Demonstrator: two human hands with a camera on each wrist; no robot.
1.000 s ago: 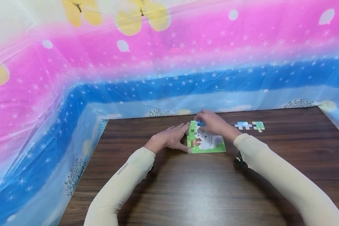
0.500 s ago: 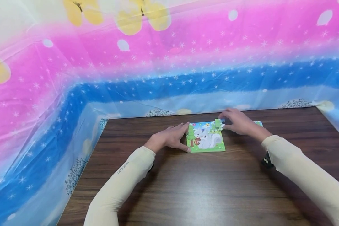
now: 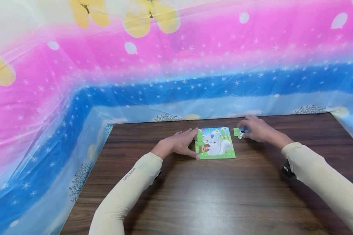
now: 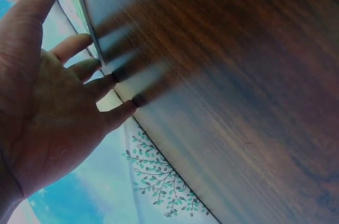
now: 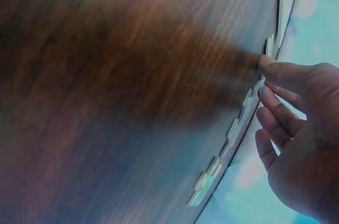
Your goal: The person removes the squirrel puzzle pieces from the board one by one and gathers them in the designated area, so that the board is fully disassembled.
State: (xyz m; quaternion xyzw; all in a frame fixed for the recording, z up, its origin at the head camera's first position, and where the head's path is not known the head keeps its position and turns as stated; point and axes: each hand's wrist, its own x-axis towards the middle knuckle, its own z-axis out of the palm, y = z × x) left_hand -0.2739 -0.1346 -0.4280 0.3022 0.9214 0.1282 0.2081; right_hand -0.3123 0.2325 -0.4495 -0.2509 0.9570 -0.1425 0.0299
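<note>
A square puzzle board [image 3: 214, 151] printed with a white squirrel and green trees lies flat near the table's back edge. My left hand [image 3: 180, 142] is spread along the board's left side, thumb at the near corner; in the left wrist view its straight fingers [image 4: 74, 46] reach the board's edge. To the right of the board, my right hand [image 3: 255, 129] pinches a jigsaw piece [image 3: 236, 132] with a green part and dark and white shapes. The right wrist view shows thumb and fingertips on that piece [image 5: 269, 46], very close to the wood or on it.
More jigsaw pieces [image 5: 206, 181] lie in a row along the table beyond the right hand; the head view hides them behind that hand. The brown wooden table [image 3: 206, 195] ends at the back against a hanging snowflake-patterned cloth [image 3: 176, 88].
My right hand has moved right, carrying the jigsaw piece from above the board to the space beside it. The left hand has kept its place at the board's left edge.
</note>
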